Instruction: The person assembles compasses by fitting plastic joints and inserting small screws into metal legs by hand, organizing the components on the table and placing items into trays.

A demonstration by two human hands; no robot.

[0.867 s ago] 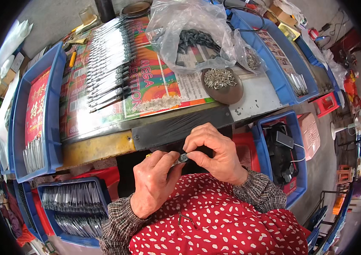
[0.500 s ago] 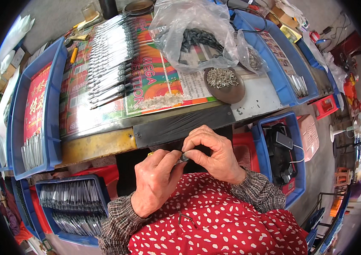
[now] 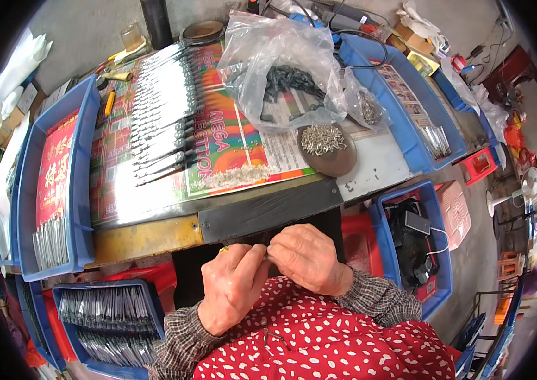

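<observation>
At the near edge of a cluttered workbench [image 3: 154, 237], a left hand [image 3: 230, 288] and right hand [image 3: 306, 258] are pinching one small metal part [image 3: 267, 253] between their fingertips, holding it close while a dish of screws [image 3: 326, 149] is waiting within reach.

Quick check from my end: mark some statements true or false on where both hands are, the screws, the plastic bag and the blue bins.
1. Both hands meet just below the bench edge, left hand touching right hand. True.
2. The round brown dish is bare. False: it holds a pile of small silvery screws.
3. The clear plastic bag holds dark metal parts. True.
4. The right hand is reaching into the bag. False: it is down at the left hand, apart from the bag.
5. A blue bin of silvery pieces sits low on the person's left. True.
</observation>
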